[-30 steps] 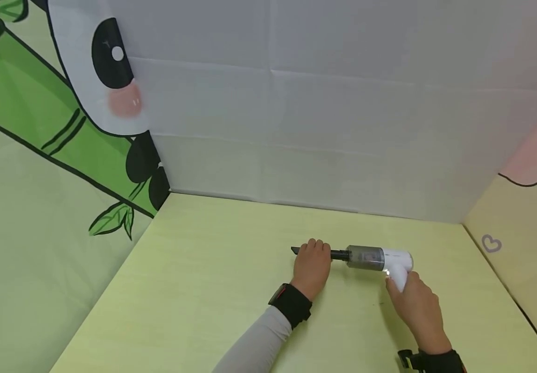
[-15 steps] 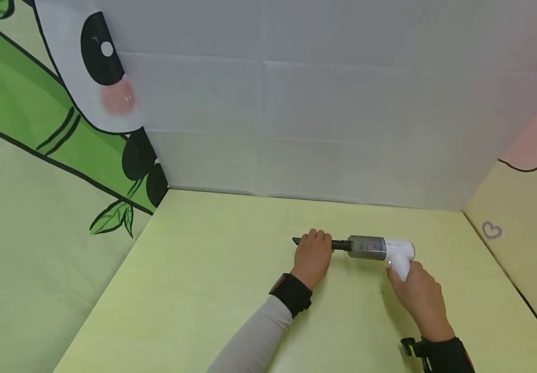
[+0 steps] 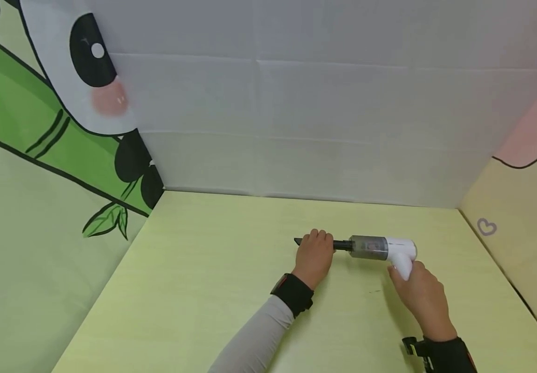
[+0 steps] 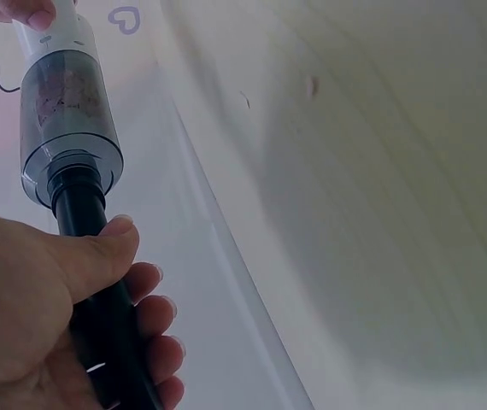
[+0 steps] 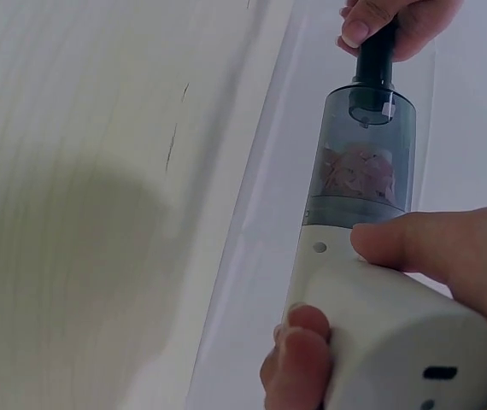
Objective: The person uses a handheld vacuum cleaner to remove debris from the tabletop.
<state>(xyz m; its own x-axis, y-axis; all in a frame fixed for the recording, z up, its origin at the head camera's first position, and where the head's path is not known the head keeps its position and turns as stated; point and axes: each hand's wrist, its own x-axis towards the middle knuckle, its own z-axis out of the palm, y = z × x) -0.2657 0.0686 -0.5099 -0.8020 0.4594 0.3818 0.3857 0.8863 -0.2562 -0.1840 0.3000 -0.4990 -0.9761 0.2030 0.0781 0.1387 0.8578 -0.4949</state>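
A white handheld vacuum cleaner (image 3: 401, 250) lies level above the table, its nozzle toward the left. My right hand (image 3: 420, 296) grips its white handle; in the right wrist view the thumb lies along the white body (image 5: 372, 299), near a small round button. The see-through dust cup (image 4: 68, 111) holds pinkish scraps. My left hand (image 3: 314, 259) is wrapped round the black nozzle tube (image 4: 107, 333), whose slanted tip (image 3: 298, 241) sticks out past the fingers. Where the tube meets the cup, the joint shows in both wrist views.
Under both hands lies a pale yellow table (image 3: 193, 269) with a few thin dark marks (image 5: 172, 147). A grey-white wall (image 3: 305, 114) stands behind it. Printed panels with a bamboo stalk (image 3: 7, 119) and a heart (image 3: 486, 227) flank the sides.
The head view has tilted and shifted a little, so the scene sits slightly differently in frame. Both hands keep the same hold on the vacuum cleaner.
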